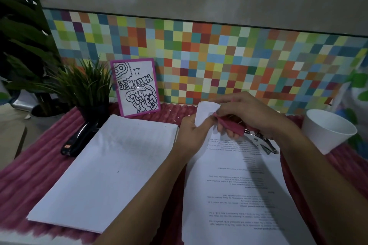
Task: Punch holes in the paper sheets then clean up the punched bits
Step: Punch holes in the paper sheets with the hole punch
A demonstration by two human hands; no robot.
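A printed sheet (235, 195) lies on the pink ribbed mat at the right, text facing away from me. My left hand (191, 135) pinches its far left corner and curls it upward. My right hand (253, 113) grips the pink handles of a hand-held hole punch (258, 141); the punch's metal head rests over the sheet's far edge, pointing toward me. A stack of blank-side sheets (111, 169) lies at the left. A few tiny white punched bits (175, 119) dot the mat near the far edge.
A white foam cup (328, 131) stands at the right. A black stapler (79, 141) lies left of the stack, beside a small potted plant (87, 89). A pink-framed drawing (135, 87) leans on the multicoloured tiled wall. The pink mat (39, 155) covers the table.
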